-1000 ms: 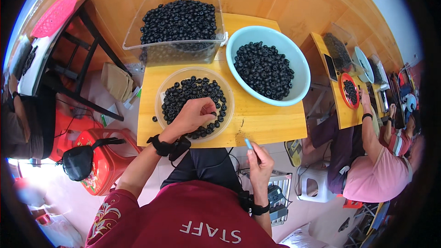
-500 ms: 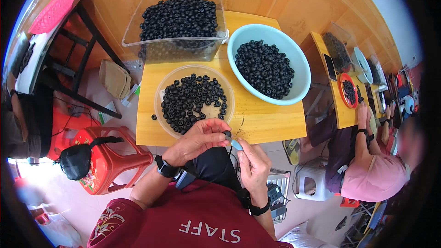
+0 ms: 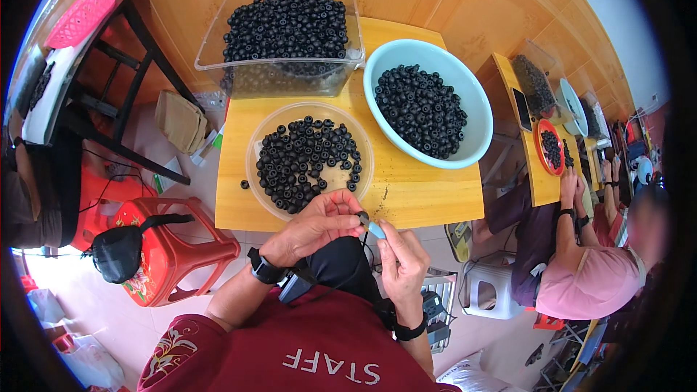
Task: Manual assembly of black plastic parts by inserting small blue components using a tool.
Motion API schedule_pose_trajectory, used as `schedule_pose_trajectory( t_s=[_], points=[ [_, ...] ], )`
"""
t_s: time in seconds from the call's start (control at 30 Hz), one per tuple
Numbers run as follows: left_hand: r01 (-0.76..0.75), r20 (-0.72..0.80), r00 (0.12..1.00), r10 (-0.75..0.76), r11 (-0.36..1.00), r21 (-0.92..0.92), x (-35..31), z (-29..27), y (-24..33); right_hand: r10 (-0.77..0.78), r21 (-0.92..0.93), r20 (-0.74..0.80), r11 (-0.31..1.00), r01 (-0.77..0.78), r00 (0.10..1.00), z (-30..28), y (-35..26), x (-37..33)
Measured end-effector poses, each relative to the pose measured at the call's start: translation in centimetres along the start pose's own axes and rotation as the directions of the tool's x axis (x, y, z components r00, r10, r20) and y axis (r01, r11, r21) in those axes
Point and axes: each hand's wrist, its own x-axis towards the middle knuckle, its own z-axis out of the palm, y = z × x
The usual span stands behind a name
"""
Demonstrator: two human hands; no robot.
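Note:
Over the table's near edge, my left hand pinches a small round black ring-shaped part between thumb and fingers. My right hand is closed on a small tool with a light-blue handle; its tip meets the black part, and the tip's exact shape is too small to tell. Just beyond my hands, a shallow round clear tray holds many similar black parts. Behind it stands a clear rectangular bin heaped with them. At the right, a pale-blue basin holds another pile.
All containers stand on a small yellow wooden table; one loose black part lies left of the tray. A red plastic stool stands at my left. On the right, a person in pink sits at another table with a red plate.
My hands stay together with the tool against the black part, shifting only slightly. The whole view has moved a little.

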Motion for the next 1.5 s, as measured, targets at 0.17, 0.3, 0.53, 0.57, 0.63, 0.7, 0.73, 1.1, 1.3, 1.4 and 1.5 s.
schedule_pose_trajectory(
  t_s=[0.17, 0.3, 0.53, 0.57, 0.63, 0.7, 0.73, 1.1, 1.3, 1.4, 1.5],
  points=[
    [-0.016, 0.005, 1.000, 0.016, 1.000, -0.005, 0.0, 0.5, -0.1, -0.007, -0.016, 0.005, 1.000, 0.007, 1.000, -0.2, 0.2, -0.2],
    [-0.003, -0.035, 0.999, 0.003, 1.000, 0.008, 0.1, 0.6, -0.2, -0.009, -0.010, 0.007, 1.000, 0.009, 1.000, -0.1, 0.9, -0.3],
    [0.006, -0.015, 1.000, -0.005, 0.999, 0.042, -0.6, 0.1, -0.5, -0.040, -0.161, -0.015, 0.986, 0.037, 0.999, 0.7, 3.0, -0.9],
    [0.005, 0.051, 0.999, -0.008, 0.999, 0.044, -1.0, 0.6, -0.2, -0.037, -0.160, -0.017, 0.987, 0.034, 0.999, 0.7, 4.1, -1.2],
    [0.001, 0.073, 0.997, -0.003, 1.000, 0.028, -1.0, 1.2, 0.1, 0.107, -0.162, -0.119, 0.979, -0.125, 0.987, -0.2, 6.4, -1.7],
    [-0.009, 0.079, 0.997, 0.008, 1.000, 0.011, -1.1, 1.0, 0.0, 0.121, -0.159, -0.127, 0.977, -0.141, 0.984, -0.6, 6.5, -2.0],
    [-0.003, 0.062, 0.998, 0.004, 1.000, -0.030, -1.0, 0.6, -0.2, 0.136, -0.158, -0.142, 0.975, -0.158, 0.980, -0.7, 6.4, -2.2],
    [-0.077, -0.029, 0.997, 0.075, 0.995, -0.068, -2.1, -0.3, 0.9, 0.137, -0.082, -0.073, 0.986, -0.142, 0.988, 1.1, 5.2, -2.3],
    [-0.201, -0.439, 0.706, 0.556, 0.751, 0.629, -7.0, -4.3, 5.2, 0.142, -0.100, -0.057, 0.984, -0.147, 0.988, 1.3, 5.1, -2.7],
    [-0.111, -0.485, 0.583, 0.652, 0.655, 0.748, -9.2, -7.7, 6.2, 0.152, -0.095, -0.027, 0.984, -0.154, 0.988, 1.5, 5.3, -2.7],
    [-0.067, -0.496, 0.548, 0.673, 0.627, 0.776, -9.9, -9.2, 6.5, 0.152, -0.121, -0.006, 0.981, -0.152, 0.988, 1.4, 5.3, -2.7]
  ],
)
